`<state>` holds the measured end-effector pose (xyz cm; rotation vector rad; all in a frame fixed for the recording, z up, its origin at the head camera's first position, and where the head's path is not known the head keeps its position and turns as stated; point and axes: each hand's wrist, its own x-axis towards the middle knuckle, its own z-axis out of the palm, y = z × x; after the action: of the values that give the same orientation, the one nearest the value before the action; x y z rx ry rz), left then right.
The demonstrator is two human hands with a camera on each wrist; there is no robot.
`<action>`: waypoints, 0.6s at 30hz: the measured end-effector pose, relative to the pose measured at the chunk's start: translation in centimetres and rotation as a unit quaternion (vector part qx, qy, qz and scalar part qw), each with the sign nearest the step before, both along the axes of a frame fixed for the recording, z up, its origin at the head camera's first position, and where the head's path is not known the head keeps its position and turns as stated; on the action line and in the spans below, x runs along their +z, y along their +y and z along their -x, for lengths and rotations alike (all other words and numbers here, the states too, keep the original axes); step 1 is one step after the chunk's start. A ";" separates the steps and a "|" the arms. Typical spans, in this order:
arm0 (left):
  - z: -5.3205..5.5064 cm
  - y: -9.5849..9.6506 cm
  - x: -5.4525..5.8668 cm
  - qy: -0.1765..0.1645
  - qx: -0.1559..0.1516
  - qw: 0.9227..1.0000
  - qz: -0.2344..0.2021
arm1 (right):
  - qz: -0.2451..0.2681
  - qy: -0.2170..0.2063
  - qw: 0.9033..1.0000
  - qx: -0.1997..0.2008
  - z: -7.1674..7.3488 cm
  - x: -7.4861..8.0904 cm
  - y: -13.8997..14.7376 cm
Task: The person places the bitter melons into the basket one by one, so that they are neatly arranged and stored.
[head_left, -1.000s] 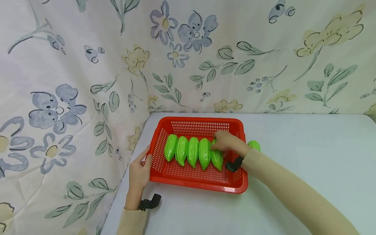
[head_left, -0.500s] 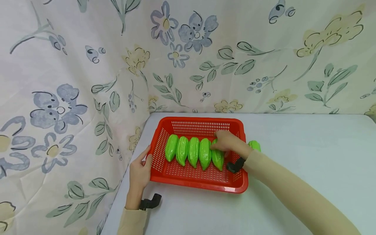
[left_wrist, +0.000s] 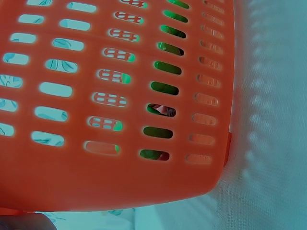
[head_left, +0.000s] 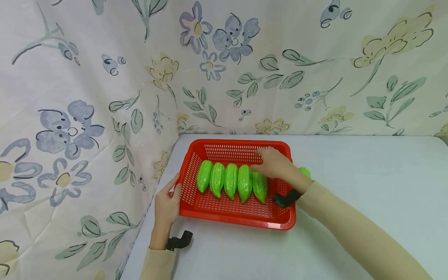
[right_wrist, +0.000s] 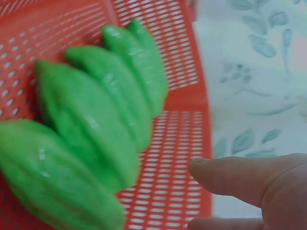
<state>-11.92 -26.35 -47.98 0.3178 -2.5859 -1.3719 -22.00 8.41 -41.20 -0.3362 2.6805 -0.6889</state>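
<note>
Several bright green, ridged, tapering fruits (head_left: 231,181) lie side by side in a red perforated plastic basket (head_left: 231,221). My left hand (head_left: 166,208) holds the basket's left rim between thumb and fingers. A bit of that hand's finger (left_wrist: 26,221) shows at the lower left of the left wrist view. My right hand (head_left: 274,165) hovers over the upper end of the rightmost green fruit (head_left: 259,188), covering part of it in the head view. In the right wrist view its extended fingers (right_wrist: 230,175) stand apart from the fruits, holding nothing.
Another green fruit (head_left: 305,172) lies beyond the basket's right side, mostly hidden behind the right forearm. The white table (head_left: 367,175) extends right and toward the front. A floral cloth (head_left: 297,97) hangs behind and on the left.
My right hand has let go of the rightmost green fruit and risen slightly up and to the right, its fingers straightening. The left hand, basket and fruits keep their places.
</note>
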 end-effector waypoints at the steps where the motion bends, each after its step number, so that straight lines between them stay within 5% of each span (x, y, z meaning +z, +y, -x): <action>1: 0.0 0.0 0.0 -0.001 0.000 1.000 -0.002 | 0.005 0.003 1.000 0.002 -0.1 0.4 0.1; 18: -0.1 0.1 0.3 -0.014 0.004 1.000 -0.002 | 0.050 0.046 0.997 0.022 -1.8 3.1 1.3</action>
<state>-11.86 -26.22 -47.67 0.3490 -2.6024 -1.3796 -20.15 9.66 -38.12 -0.4622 2.7211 -0.8143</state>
